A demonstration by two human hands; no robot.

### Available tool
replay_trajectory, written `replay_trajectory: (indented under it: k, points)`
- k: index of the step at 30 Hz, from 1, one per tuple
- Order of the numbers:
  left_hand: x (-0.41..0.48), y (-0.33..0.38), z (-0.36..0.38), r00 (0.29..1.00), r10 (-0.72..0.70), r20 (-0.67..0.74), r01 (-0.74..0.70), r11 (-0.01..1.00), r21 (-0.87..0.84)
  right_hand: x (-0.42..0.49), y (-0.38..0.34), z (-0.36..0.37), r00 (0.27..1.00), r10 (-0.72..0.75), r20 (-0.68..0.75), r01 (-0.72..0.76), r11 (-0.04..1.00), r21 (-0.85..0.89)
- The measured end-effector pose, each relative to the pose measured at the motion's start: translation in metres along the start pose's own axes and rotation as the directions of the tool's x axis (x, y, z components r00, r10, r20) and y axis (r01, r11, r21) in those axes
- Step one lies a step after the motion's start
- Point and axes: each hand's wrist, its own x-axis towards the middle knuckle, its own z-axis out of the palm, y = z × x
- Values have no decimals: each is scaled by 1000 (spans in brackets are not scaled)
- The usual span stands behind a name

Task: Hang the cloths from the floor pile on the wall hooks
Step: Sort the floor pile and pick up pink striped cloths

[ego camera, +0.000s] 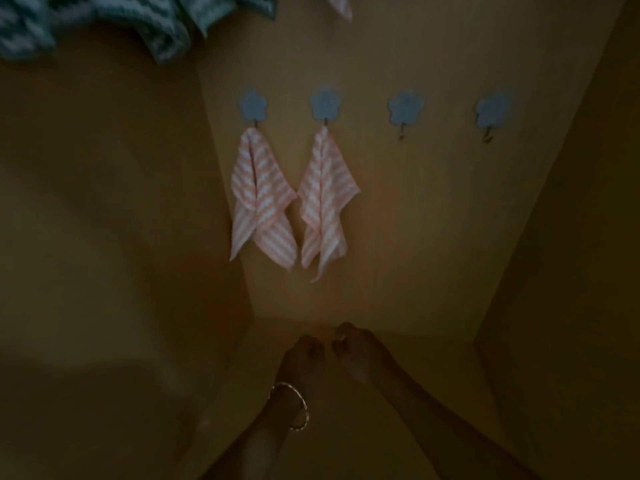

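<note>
Pink cloths point(263, 199) hang on hooks point(252, 105) (two); left hand point(303, 355) and right hand point(356, 348) grip curled, empty.

We found the alcove very dim, its yellow wall point(408, 220) gone muddy brown, and could not tell where the light came from. The two pink-striped cloths point(263, 199) were the brightest things, and the pale blue flower hooks point(406, 106) were fainter. The left hand point(303, 355) and right hand point(356, 348) sank into shadow, fingers unreadable. The frame was soft throughout, the teal cloth point(104, 22) was smeared by blur, and the wall edges splayed outward.
</note>
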Motion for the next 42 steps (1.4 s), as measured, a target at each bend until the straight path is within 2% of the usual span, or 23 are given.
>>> replay_trajectory:
  k: [3,5,9,11,15,17,18,20,22,24,26,30,32,34,35,38,42]
  points:
    - [-23,-9,15,1000,-14,6,14,996,-86,-15,16,20,998,18,67,-20,999,29]
    - [-39,-17,26,997,-70,41,75,987,-140,-26,26,36,992,25,125,-30,999,40]
    - [-65,-52,49,980,-192,59,198,970,-144,-48,39,68,982,29,185,-27,1000,-14]
    - [-76,-62,51,970,-236,63,240,967,-79,-56,42,79,977,32,209,-25,999,-38]
    - [-87,-60,44,974,-215,74,213,976,36,-65,42,85,980,15,197,-12,1000,-18]
    - [-90,-59,42,979,-188,84,178,978,107,-69,43,88,983,19,183,-13,999,-30]
    - [-92,-60,42,983,-138,119,118,980,163,-74,44,88,985,21,172,-13,999,-44]
    - [-95,-67,45,959,-32,282,-61,947,314,-84,49,91,985,16,174,3,994,-105]
    - [-97,-82,49,898,-25,440,-229,826,514,-96,53,96,983,-31,183,72,973,-219]
    - [-101,-92,48,873,-89,480,-270,730,628,-108,52,102,982,-52,183,104,952,-287]
    - [-99,-102,42,852,-108,512,-297,706,643,-118,47,109,987,-49,151,88,961,-262]
    - [-92,-110,23,802,-115,586,-360,690,628,-135,44,124,998,54,26,-41,938,-345]
    - [-100,-119,18,825,-49,563,-387,677,626,-148,48,141,994,104,-31,-109,941,-321]
    - [-111,-130,16,854,120,507,-448,665,597,-166,43,153,988,118,-95,-142,938,-318]
    - [-118,-136,15,846,208,491,-491,665,563,-177,32,152,984,109,-140,-149,935,-322]
    - [-139,-146,19,777,425,464,-613,678,405,-202,16,159,955,159,-251,-240,912,-332]
    - [-167,-145,31,693,539,479,-706,642,299,-246,8,173,923,236,-305,-327,898,-294]
